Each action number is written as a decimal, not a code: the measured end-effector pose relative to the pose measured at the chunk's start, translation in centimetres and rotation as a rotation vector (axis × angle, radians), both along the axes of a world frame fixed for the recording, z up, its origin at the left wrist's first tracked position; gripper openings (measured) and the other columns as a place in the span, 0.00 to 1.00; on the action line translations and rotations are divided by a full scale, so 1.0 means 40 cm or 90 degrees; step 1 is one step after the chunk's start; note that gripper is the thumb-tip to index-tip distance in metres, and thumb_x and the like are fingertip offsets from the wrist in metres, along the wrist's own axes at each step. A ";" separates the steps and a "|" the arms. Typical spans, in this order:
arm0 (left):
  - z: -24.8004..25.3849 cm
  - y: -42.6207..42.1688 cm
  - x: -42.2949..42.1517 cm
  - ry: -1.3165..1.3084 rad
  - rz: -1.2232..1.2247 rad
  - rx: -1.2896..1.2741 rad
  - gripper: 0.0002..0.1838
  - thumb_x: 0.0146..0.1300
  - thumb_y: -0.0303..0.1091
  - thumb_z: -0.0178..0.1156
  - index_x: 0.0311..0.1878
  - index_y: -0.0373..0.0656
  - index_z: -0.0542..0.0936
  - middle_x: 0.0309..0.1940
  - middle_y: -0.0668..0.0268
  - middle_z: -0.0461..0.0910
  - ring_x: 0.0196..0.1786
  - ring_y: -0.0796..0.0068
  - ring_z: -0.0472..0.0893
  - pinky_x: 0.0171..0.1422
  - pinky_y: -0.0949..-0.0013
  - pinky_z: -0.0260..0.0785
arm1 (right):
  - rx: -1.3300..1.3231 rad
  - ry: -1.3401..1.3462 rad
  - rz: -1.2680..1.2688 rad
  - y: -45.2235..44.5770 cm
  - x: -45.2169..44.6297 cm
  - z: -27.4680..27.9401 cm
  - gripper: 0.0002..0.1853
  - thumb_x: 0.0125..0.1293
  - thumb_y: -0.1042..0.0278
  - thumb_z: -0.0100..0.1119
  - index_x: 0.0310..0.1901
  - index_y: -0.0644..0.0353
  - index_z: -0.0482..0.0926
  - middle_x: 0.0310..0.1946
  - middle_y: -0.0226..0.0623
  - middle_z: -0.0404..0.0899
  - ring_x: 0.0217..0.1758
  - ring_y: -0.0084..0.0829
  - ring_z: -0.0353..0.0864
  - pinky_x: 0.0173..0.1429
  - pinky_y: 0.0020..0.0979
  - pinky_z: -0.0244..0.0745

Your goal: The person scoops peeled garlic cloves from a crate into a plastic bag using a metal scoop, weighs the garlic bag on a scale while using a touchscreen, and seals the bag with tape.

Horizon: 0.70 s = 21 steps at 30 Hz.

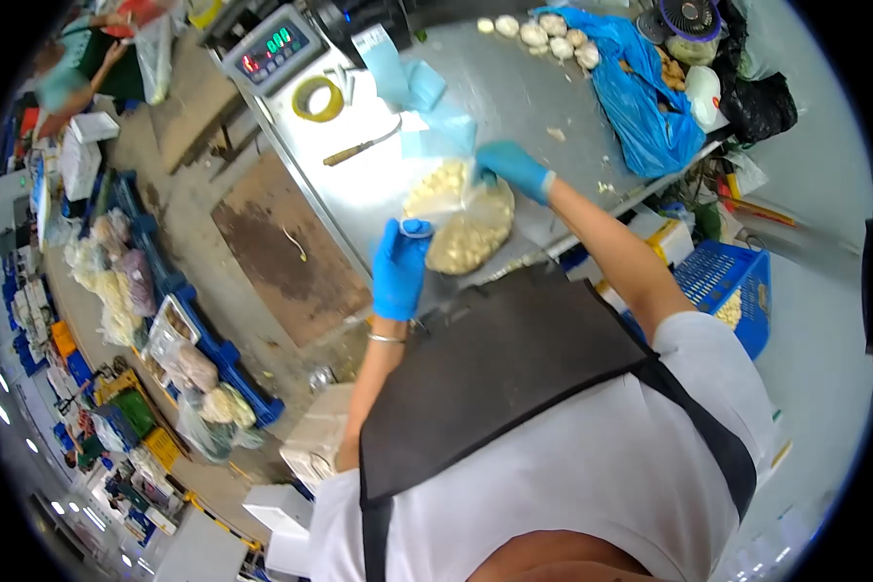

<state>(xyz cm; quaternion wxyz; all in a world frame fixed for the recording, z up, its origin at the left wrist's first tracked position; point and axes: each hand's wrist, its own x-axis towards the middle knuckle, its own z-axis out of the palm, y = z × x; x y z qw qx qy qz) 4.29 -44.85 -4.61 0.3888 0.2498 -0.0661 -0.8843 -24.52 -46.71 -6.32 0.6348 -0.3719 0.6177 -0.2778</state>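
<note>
A clear plastic bag [470, 238] full of pale peeled cloves lies on the steel table [359, 209], close to my apron. My left hand [401, 267], in a blue glove, is closed at the bag's left edge, with a whitish loop at its fingers. On the other side, my right hand [514, 170], in a teal glove, is closed on the upper part of the bag. Light blue sheets [438, 133] lie just beyond the bag. A curved knife with a wooden handle [347, 154] rests to their left.
A lit scale [276, 48] and a yellow tape roll [317, 99] are at the back left. Garlic bulbs [533, 35] and a blue plastic bag [640, 107] lie at the back right. A blue basket [755, 301] stands below right. Another person's arm [107, 68] shows far left.
</note>
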 end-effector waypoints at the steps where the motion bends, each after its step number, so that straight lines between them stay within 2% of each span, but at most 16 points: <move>1: 0.040 -0.015 -0.024 -0.060 0.000 0.008 0.19 0.71 0.38 0.50 0.58 0.35 0.73 0.52 0.56 0.78 0.51 0.67 0.78 0.64 0.63 0.67 | -0.040 -0.163 0.030 0.007 0.001 0.047 0.13 0.64 0.65 0.53 0.39 0.66 0.82 0.38 0.41 0.84 0.41 0.32 0.82 0.50 0.32 0.75; 2: 0.089 -0.027 -0.057 -0.118 0.003 0.017 0.23 0.71 0.37 0.51 0.64 0.35 0.69 0.57 0.55 0.76 0.52 0.68 0.77 0.64 0.64 0.67 | -0.079 -0.323 0.066 0.018 0.011 0.107 0.14 0.66 0.67 0.52 0.43 0.68 0.82 0.41 0.40 0.84 0.43 0.28 0.81 0.52 0.30 0.75; 3: 0.115 -0.043 -0.088 -0.170 -0.030 -0.067 0.28 0.69 0.32 0.50 0.71 0.38 0.61 0.61 0.57 0.72 0.61 0.66 0.72 0.66 0.63 0.64 | -0.098 -0.266 0.062 0.037 0.037 0.175 0.14 0.66 0.67 0.52 0.46 0.66 0.82 0.43 0.37 0.83 0.44 0.26 0.81 0.52 0.27 0.75; 4: 0.103 -0.054 -0.103 -0.271 -0.108 -0.154 0.30 0.65 0.28 0.52 0.71 0.38 0.61 0.62 0.57 0.71 0.64 0.70 0.70 0.65 0.68 0.64 | -0.111 -0.209 0.057 0.051 0.059 0.220 0.14 0.66 0.67 0.53 0.48 0.64 0.82 0.46 0.34 0.83 0.45 0.24 0.81 0.52 0.24 0.75; 5: 0.123 -0.065 -0.124 -0.387 -0.179 -0.273 0.31 0.64 0.27 0.52 0.72 0.37 0.60 0.63 0.58 0.71 0.64 0.71 0.70 0.65 0.70 0.64 | -0.038 -0.266 0.010 0.050 0.069 0.204 0.18 0.66 0.68 0.54 0.56 0.64 0.78 0.44 0.35 0.82 0.43 0.21 0.79 0.54 0.25 0.74; 6: 0.143 -0.074 -0.143 -0.504 -0.246 -0.391 0.33 0.63 0.25 0.53 0.72 0.37 0.59 0.64 0.59 0.70 0.64 0.73 0.69 0.65 0.71 0.64 | -0.004 -0.259 -0.014 0.051 0.076 0.179 0.18 0.65 0.68 0.55 0.56 0.64 0.78 0.43 0.34 0.82 0.43 0.21 0.78 0.53 0.25 0.74; 8: 0.104 -0.086 -0.162 -0.485 -0.303 -0.447 0.34 0.63 0.26 0.54 0.73 0.39 0.58 0.64 0.61 0.70 0.64 0.75 0.69 0.67 0.70 0.62 | 0.069 -0.248 -0.059 0.052 0.096 0.140 0.18 0.64 0.68 0.57 0.55 0.63 0.79 0.41 0.33 0.82 0.41 0.21 0.78 0.51 0.25 0.74; 9: 0.078 -0.083 -0.155 -0.444 -0.302 -0.435 0.34 0.63 0.26 0.54 0.74 0.41 0.57 0.63 0.61 0.70 0.62 0.75 0.70 0.66 0.70 0.63 | -0.041 -0.187 0.020 0.060 0.106 0.134 0.15 0.63 0.66 0.59 0.49 0.63 0.81 0.39 0.31 0.81 0.38 0.20 0.76 0.47 0.25 0.74; 10: 0.089 -0.080 -0.152 -0.402 -0.303 -0.421 0.35 0.64 0.26 0.54 0.74 0.44 0.57 0.62 0.62 0.70 0.61 0.76 0.71 0.66 0.70 0.63 | -0.080 -0.156 0.048 0.062 0.120 0.124 0.11 0.62 0.66 0.56 0.44 0.58 0.82 0.34 0.33 0.80 0.35 0.25 0.77 0.44 0.28 0.74; 12: 0.086 -0.079 -0.132 -0.400 -0.312 -0.331 0.30 0.63 0.29 0.57 0.70 0.44 0.64 0.56 0.65 0.74 0.55 0.77 0.73 0.61 0.70 0.66 | -0.239 0.183 0.103 0.082 0.131 0.117 0.09 0.59 0.66 0.56 0.39 0.54 0.82 0.31 0.40 0.81 0.33 0.34 0.79 0.41 0.34 0.75; 13: 0.080 -0.075 -0.119 -0.399 -0.317 -0.285 0.28 0.63 0.31 0.59 0.68 0.44 0.68 0.53 0.67 0.76 0.52 0.78 0.74 0.59 0.70 0.67 | -0.228 0.222 0.029 0.075 0.128 0.106 0.08 0.58 0.66 0.56 0.39 0.53 0.82 0.30 0.41 0.81 0.33 0.38 0.79 0.41 0.36 0.75; 15: 0.038 -0.030 -0.108 -0.575 -0.451 -0.447 0.21 0.60 0.34 0.64 0.56 0.42 0.74 0.45 0.70 0.77 0.45 0.79 0.74 0.51 0.69 0.68 | -0.201 0.297 -0.117 0.048 0.112 0.047 0.08 0.56 0.66 0.57 0.37 0.50 0.82 0.29 0.44 0.80 0.32 0.44 0.80 0.40 0.39 0.75; 16: 0.026 -0.001 -0.106 -0.664 -0.515 -0.526 0.18 0.59 0.36 0.66 0.51 0.41 0.77 0.41 0.71 0.77 0.41 0.80 0.73 0.47 0.69 0.69 | -0.242 0.435 -0.121 0.029 0.092 -0.009 0.09 0.56 0.64 0.55 0.38 0.49 0.81 0.30 0.43 0.82 0.33 0.46 0.81 0.40 0.42 0.75; 18: 0.036 0.038 -0.115 -0.612 -0.401 -0.822 0.15 0.55 0.39 0.70 0.36 0.41 0.76 0.34 0.74 0.75 0.36 0.82 0.70 0.40 0.71 0.67 | -0.179 0.510 -0.064 0.011 0.111 -0.066 0.12 0.56 0.62 0.54 0.42 0.48 0.81 0.32 0.43 0.82 0.34 0.46 0.82 0.41 0.43 0.75; 19: 0.048 0.022 -0.103 -0.640 -0.422 -0.814 0.14 0.56 0.40 0.69 0.34 0.41 0.78 0.30 0.70 0.76 0.32 0.79 0.71 0.37 0.73 0.66 | -0.196 0.520 -0.065 0.001 0.114 -0.064 0.13 0.56 0.62 0.54 0.43 0.47 0.81 0.33 0.43 0.83 0.35 0.46 0.82 0.42 0.43 0.75; 21: 0.002 -0.021 -0.062 -0.648 -0.439 -0.513 0.14 0.55 0.41 0.70 0.34 0.41 0.79 0.27 0.65 0.76 0.28 0.71 0.73 0.36 0.67 0.68 | -0.225 0.540 -0.064 -0.009 0.115 -0.047 0.14 0.56 0.61 0.54 0.45 0.47 0.80 0.34 0.44 0.83 0.36 0.46 0.82 0.43 0.44 0.76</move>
